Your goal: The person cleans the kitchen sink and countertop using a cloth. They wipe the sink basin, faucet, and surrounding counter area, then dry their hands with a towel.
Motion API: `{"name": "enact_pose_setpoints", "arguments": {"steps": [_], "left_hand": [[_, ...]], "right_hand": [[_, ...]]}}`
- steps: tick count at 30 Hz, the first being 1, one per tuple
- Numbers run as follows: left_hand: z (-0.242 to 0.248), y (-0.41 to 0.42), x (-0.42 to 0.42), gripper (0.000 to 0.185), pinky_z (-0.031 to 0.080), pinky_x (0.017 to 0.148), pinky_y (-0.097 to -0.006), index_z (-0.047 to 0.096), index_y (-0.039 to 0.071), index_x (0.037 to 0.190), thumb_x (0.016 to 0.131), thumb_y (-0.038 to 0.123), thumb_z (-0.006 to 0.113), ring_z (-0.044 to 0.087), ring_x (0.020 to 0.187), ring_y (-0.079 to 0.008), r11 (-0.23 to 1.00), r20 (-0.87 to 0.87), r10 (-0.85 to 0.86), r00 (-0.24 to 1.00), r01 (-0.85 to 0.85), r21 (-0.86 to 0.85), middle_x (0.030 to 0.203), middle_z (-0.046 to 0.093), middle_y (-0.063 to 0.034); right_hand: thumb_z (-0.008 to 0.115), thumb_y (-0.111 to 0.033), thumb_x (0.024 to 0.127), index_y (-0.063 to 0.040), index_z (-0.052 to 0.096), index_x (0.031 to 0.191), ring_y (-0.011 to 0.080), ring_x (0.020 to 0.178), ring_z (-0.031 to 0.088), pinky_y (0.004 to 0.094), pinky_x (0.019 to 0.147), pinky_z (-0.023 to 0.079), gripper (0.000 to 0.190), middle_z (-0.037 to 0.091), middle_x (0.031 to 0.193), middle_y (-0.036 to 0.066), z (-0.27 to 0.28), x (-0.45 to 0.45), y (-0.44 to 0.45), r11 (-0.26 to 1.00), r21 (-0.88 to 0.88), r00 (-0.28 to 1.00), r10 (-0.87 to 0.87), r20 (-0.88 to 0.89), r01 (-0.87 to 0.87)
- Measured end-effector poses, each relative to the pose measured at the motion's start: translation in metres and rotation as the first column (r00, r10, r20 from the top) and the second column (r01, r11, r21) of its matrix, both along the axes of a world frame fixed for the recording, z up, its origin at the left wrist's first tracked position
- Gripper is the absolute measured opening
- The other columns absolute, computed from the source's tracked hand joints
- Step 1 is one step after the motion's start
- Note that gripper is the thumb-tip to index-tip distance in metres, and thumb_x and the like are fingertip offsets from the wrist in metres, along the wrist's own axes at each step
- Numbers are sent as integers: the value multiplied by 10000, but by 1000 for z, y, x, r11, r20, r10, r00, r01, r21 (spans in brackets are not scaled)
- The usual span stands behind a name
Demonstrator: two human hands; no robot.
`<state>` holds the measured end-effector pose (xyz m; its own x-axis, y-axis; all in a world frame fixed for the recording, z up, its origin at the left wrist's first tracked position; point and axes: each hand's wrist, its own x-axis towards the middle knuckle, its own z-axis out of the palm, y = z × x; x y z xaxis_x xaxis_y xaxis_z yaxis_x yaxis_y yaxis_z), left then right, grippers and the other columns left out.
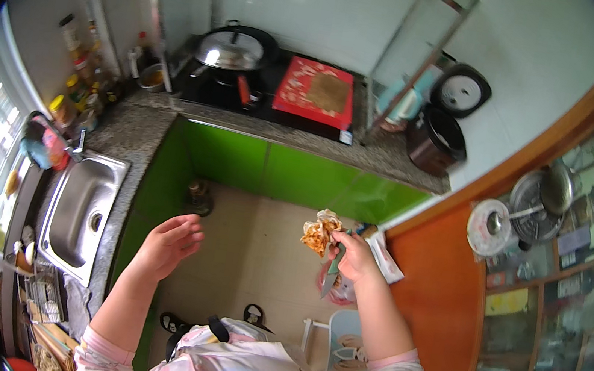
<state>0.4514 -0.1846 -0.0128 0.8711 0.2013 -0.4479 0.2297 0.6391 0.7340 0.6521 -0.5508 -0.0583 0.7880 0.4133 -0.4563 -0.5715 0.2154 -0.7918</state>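
My right hand (pixel 352 257) grips a knife (pixel 332 273) with a green handle, its blade pointing down towards the floor. The same hand pinches a crumpled, see-through wrapper or bag (pixel 320 231) smeared with orange-red stuff; what exactly it is cannot be made out. My left hand (pixel 170 242) is raised over the floor near the sink counter, fingers loosely bent and nothing in them. Beneath the right hand, partly hidden by it, stands a reddish bin or basin (pixel 341 293) on the floor.
A stainless sink (pixel 78 211) lies left. Ahead, the hob carries a lidded wok (pixel 230 51) and a red box or board (pixel 316 91). A rice cooker (pixel 437 142) with raised lid stands right of it. A glass-fronted cabinet (pixel 552 312) and a pale blue stool (pixel 344 357) are right.
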Motion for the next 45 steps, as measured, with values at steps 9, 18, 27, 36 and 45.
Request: {"name": "enact_pose_setpoints", "arguments": {"steps": [9, 18, 27, 36, 45], "left_hand": [[-62, -4, -35, 180, 498, 853, -321, 626, 109, 1156, 987, 170, 632, 633, 965, -149, 993, -234, 95, 968, -75, 96, 1009, 644, 12], [-93, 19, -96, 143, 503, 835, -323, 628, 118, 1111, 971, 136, 654, 630, 934, -149, 966, -323, 253, 912, -222, 129, 982, 643, 5], [-110, 32, -198, 74, 519, 669, -241, 622, 105, 894, 945, 112, 674, 627, 749, -110, 861, -291, 508, 811, -464, 209, 809, 636, -7], [-111, 61, -349, 288, 524, 861, -302, 642, 75, 1204, 1018, 289, 592, 635, 1004, -163, 539, -269, 839, 472, -789, 295, 1146, 679, -57], [-140, 161, -492, 873, 466, 980, -400, 344, 36, 1478, 794, 243, 846, 438, 1222, -242, 68, -12, 993, 117, -489, 870, 1360, 362, -135]], "right_hand": [[704, -230, 873, -42, 626, 770, 115, 467, 474, 305, 434, 351, 228, 540, 585, -4, -139, 12, -187, 727, -675, 990, -132, 39, 124], [666, -201, 945, -46, 646, 1004, 96, 547, 549, 258, 434, 374, 167, 688, 821, 53, -252, 37, -263, 576, -758, 916, -396, 69, 307], [707, -209, 886, -16, 663, 909, 215, 715, 648, 370, 674, 534, 199, 667, 776, 99, -272, -6, -149, 470, -870, 753, 516, 408, 150], [680, -318, 925, -62, 721, 939, 364, 898, 620, 445, 809, 499, 260, 646, 895, 196, -170, -130, 165, 506, -860, -6, 862, 507, 64], [624, -239, 983, -27, 719, 928, 261, 835, 690, 361, 762, 534, 239, 710, 870, 113, -81, -237, 399, 462, -732, 131, 876, 464, -501]]}}
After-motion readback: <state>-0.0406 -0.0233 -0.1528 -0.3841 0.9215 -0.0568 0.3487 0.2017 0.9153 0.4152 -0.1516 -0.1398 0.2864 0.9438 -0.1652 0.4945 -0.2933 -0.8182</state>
